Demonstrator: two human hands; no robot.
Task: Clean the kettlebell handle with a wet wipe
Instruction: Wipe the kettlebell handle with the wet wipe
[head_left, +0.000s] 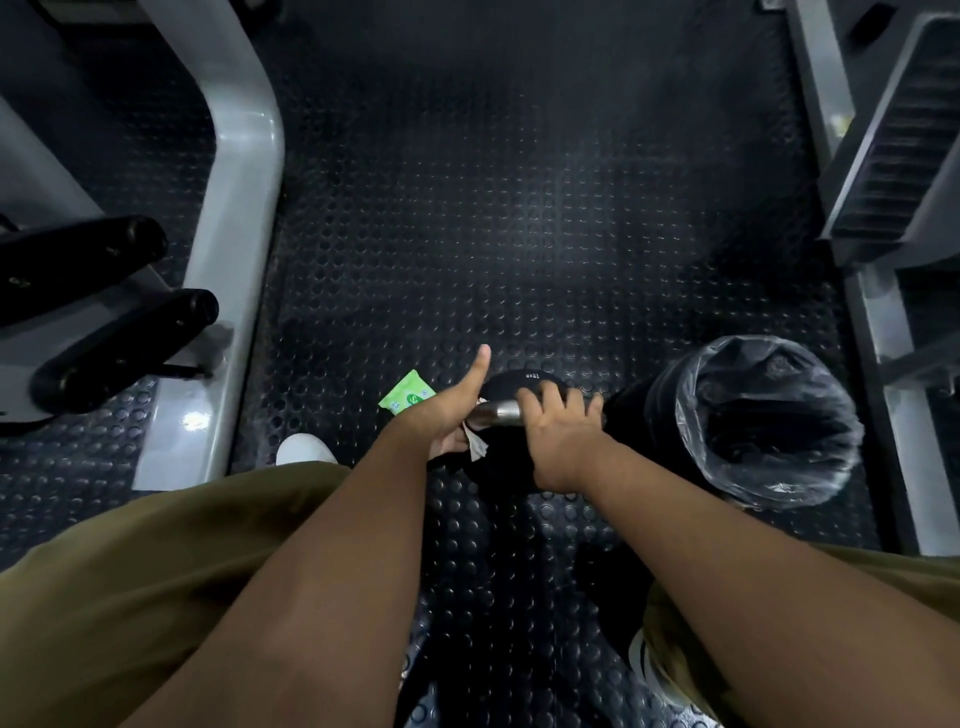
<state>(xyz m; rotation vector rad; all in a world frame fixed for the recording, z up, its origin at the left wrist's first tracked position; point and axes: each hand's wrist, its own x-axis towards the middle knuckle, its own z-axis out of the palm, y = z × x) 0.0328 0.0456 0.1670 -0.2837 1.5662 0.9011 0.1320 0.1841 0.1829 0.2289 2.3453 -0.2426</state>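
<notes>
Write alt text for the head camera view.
The left hand holds a wet wipe on the kettlebell handle while the right hand grips it. A green wipes pack and a lined bin sit either side.

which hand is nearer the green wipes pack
Left. The left hand, holding the wet wipe, is beside the green wipes pack; the right hand grips the kettlebell handle farther off.

The person wears olive-green trousers (130, 571) and a white shoe (304, 449).

Kettlebell (524, 382) on floor (519, 234), centre. Wipe packet (408, 397) just left of it, bin (691, 387) just right. Left hand (452, 415) at left end of handle (501, 414) (wipe (475, 447) beneath it), right hand (561, 441) at right end. Machine frame (244, 208) far left.
</notes>
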